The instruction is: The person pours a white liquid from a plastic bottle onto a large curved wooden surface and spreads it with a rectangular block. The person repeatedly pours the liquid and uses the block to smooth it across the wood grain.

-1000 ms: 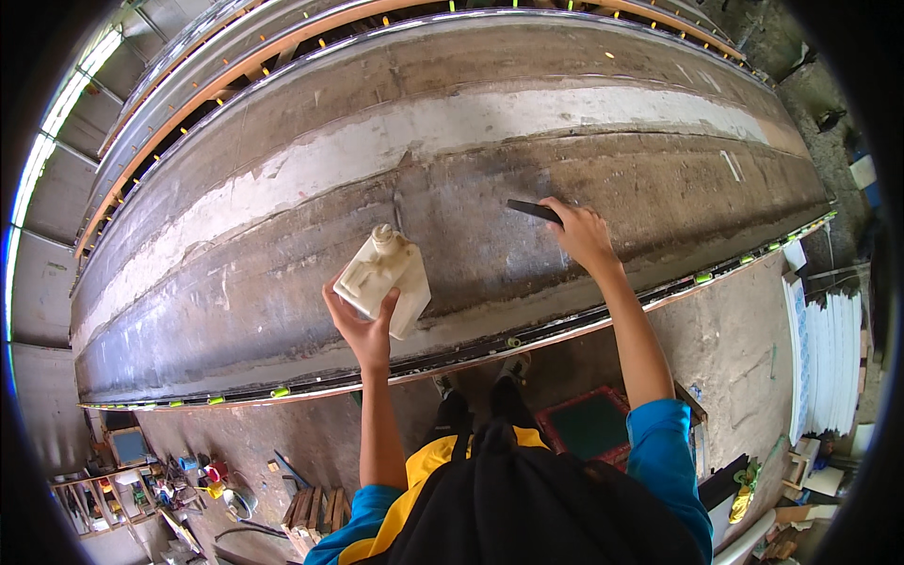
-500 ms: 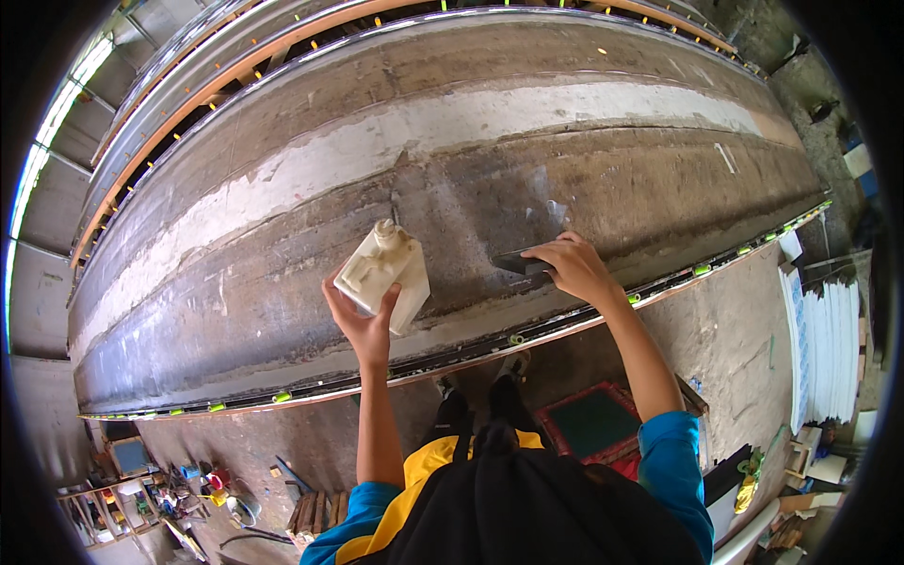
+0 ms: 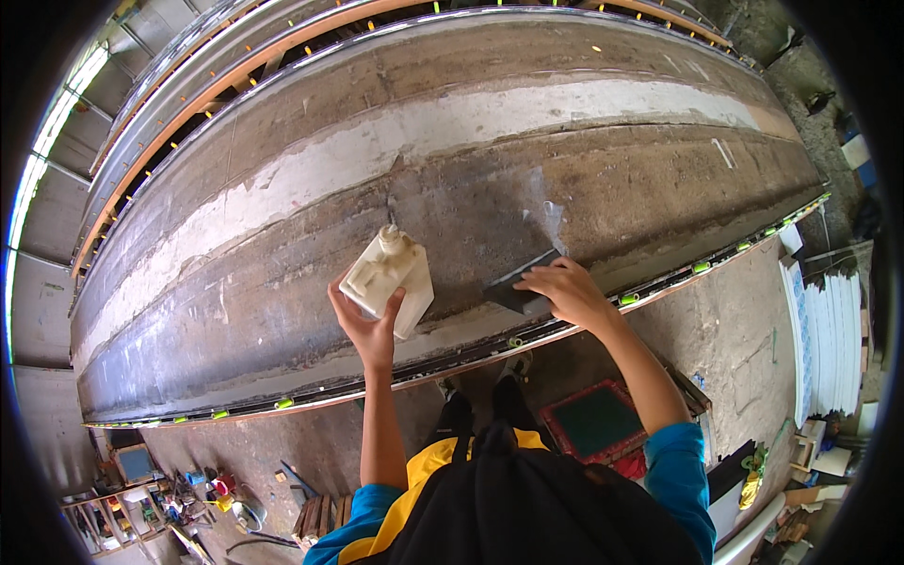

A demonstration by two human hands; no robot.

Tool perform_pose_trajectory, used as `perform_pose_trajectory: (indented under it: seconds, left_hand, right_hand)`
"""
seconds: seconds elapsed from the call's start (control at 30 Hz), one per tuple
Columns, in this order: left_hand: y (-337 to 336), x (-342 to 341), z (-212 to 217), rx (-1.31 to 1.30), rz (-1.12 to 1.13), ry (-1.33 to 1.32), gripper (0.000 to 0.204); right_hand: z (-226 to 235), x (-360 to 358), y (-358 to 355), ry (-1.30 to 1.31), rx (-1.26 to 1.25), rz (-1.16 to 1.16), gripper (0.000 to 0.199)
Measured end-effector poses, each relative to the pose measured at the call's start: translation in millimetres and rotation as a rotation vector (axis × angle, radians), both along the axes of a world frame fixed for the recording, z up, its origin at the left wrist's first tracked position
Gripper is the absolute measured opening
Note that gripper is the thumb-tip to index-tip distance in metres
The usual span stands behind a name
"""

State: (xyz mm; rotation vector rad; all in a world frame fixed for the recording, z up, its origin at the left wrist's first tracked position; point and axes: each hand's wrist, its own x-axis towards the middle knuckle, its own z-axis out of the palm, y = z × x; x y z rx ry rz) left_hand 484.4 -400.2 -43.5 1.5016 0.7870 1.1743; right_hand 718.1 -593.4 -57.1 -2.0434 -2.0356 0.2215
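Note:
My left hand (image 3: 369,330) grips a cream-coloured plastic jug (image 3: 412,294) with its capped neck pointing away from me, over a large curved brown panel (image 3: 330,226). The fingers wrap round the far side, and the thumb lies on the near side. To the right, my right hand (image 3: 570,290) is closed on one edge of a dark grey, flat rectangular sheet (image 3: 513,285). It lies low over the panel, seemingly against its surface. Whether it is a spreader or an abrasive sheet I cannot tell. Pale smears (image 3: 553,218) mark the panel just beyond it.
A rough white band (image 3: 452,118) runs along the panel. Green clips (image 3: 629,299) line its near rim. Below on the floor are a red-framed dark green board (image 3: 595,421) and cluttered tools (image 3: 221,494) at left. Stacked white sheets (image 3: 829,344) stand at right.
My right hand has moved slightly down and toward me; the grey sheet now lies flatter, with more of its face showing. The jug stays nearly in place in my left hand.

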Motion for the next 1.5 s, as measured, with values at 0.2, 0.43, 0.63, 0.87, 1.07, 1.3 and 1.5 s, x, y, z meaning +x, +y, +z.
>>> perform_pose_trajectory:
  seconds: [0.2, 0.43, 0.63, 0.87, 1.07, 1.3, 1.5]
  left_hand:
    - [-2, 6, 2, -0.007, -0.011, 0.009, 0.064]
    - [-6, 9, 2, -0.025, -0.006, 0.007, 0.065]
    - [-10, 11, 5, 0.0, 0.012, 0.037, 0.066]
    - [-12, 3, 4, -0.01, 0.081, 0.034, 0.065]
    - [-18, 7, 2, 0.009, 0.142, 0.034, 0.061]
    - [-33, 36, 13, 0.059, 0.148, 0.004, 0.053]
    - [-44, 47, 14, 0.042, 0.151, -0.013, 0.063]
  right_hand:
    - [8, 35, 5, 0.05, 0.061, -0.138, 0.037]
    - [25, 25, 29, 0.286, 0.063, -0.669, 0.047]
    - [7, -19, 87, 0.508, 0.045, -0.716, 0.053]
    - [-16, 54, 37, 0.317, -0.014, -0.836, 0.059]
    - [6, 58, 37, 0.232, -0.024, -0.78, 0.057]
    - [-7, 9, 86, 0.41, -0.087, -0.54, 0.055]
    - [-42, 153, 23, 0.297, 0.139, -0.894, 0.054]
